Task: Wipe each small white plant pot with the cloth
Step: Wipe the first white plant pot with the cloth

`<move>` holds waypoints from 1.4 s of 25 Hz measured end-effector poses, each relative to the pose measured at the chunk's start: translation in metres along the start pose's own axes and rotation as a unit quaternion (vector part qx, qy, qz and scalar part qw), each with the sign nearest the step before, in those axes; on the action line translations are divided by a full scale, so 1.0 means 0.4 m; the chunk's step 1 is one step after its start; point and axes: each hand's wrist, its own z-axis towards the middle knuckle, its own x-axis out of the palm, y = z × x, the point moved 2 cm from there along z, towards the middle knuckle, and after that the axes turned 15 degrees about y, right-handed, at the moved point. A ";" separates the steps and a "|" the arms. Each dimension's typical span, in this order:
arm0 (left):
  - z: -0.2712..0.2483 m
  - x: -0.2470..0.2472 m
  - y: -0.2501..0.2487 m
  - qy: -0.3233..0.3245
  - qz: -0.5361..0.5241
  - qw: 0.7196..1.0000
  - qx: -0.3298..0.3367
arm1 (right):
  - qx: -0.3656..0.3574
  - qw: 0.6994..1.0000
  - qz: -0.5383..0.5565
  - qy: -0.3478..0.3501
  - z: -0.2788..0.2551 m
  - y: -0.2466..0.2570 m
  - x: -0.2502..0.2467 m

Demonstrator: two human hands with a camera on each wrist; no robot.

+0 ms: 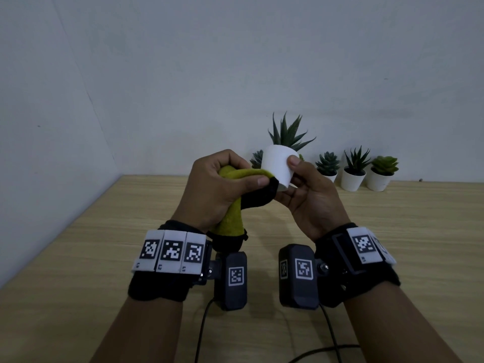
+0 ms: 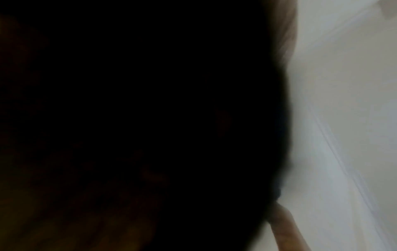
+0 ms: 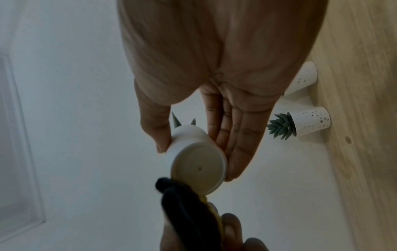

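My right hand (image 1: 296,170) holds a small white pot (image 1: 278,166) with a spiky green plant above the table, tilted so its base faces me. In the right wrist view the thumb (image 3: 160,135) and straight fingers (image 3: 238,144) pinch the pot (image 3: 197,163) from opposite sides. My left hand (image 1: 243,179) grips a bunched green and black cloth (image 1: 230,221). The cloth's black edge (image 3: 189,212) touches the pot's lower rim. The left wrist view is almost wholly dark, blocked by the cloth.
Three more small white pots (image 1: 353,179) with succulents stand in a row at the back right of the wooden table (image 1: 104,258), against the wall. Another plant (image 1: 257,158) shows behind the held pot. Black cables (image 1: 327,347) trail near the front edge.
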 end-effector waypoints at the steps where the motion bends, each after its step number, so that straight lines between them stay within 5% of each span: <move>1: 0.001 0.003 -0.003 0.000 0.034 0.999 0.007 | -0.003 1.000 0.000 -0.006 0.001 0.000 -0.001; 8: 0.004 -0.018 0.012 -0.057 0.057 0.996 0.028 | -0.034 0.999 0.036 0.002 -0.001 0.014 0.004; 23: 0.012 0.007 0.011 -0.035 0.027 0.998 0.048 | -0.036 0.999 0.035 0.005 0.002 0.015 -0.001; 26: 0.008 -0.014 0.030 -0.045 0.025 0.999 0.019 | -0.044 0.998 0.040 0.013 0.002 0.021 -0.003; 31: 0.003 -0.001 0.022 0.070 -0.111 0.990 -0.046 | -0.007 1.000 -0.001 0.007 0.004 0.007 -0.004; 35: 0.005 0.024 0.021 0.092 -0.203 0.968 -0.111 | 0.002 1.000 -0.008 0.023 0.004 -0.003 -0.001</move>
